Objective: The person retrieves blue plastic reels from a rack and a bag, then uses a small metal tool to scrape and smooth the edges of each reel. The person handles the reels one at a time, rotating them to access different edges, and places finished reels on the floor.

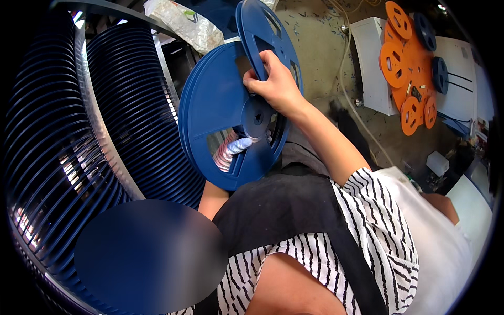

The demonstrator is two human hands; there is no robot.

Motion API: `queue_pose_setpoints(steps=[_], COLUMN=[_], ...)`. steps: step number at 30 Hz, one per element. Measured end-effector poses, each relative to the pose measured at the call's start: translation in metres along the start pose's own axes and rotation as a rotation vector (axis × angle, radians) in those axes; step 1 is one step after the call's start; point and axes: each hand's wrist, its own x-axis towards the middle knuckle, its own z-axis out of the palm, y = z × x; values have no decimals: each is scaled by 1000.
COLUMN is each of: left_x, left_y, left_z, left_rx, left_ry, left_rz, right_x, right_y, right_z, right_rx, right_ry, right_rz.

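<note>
Several blue plastic reels (210,102) are held in front of my body, stacked face to face with cut-out windows and a small hub hole. Through a lower window shows my left hand (229,151), in a striped white and pink glove, with its fingers closed around the reels from behind; part of it is hidden. My bare right hand (275,81) pinches the edge of another blue reel flange (281,39), which stands tilted at the upper right of the stack. Whether that flange is joined to the others, I cannot tell.
Long rows of dark discs (136,100) fill the left side, with a metal strip (97,115) between them. A white plastic bag (184,23) lies behind the reels. On the right stands an orange table (415,68) with orange reels around it. A pale cable (344,79) crosses the floor.
</note>
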Motion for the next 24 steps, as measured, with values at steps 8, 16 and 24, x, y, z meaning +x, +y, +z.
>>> queue_pose_setpoints(steps=[8,16,24], left_x=[-5,-9,-7], left_y=[0,-3,-1], left_z=[20,18,15], left_rx=[-71,-111,-80], left_ry=[-3,23,33], left_rz=[-2,-7,-11], right_x=[3,-1,4], right_y=[-2,-4,-5], right_z=[0,-9,-1], right_rx=[2,170,67], right_ry=[-80,-215,-186], right_rz=[-42,7,-36])
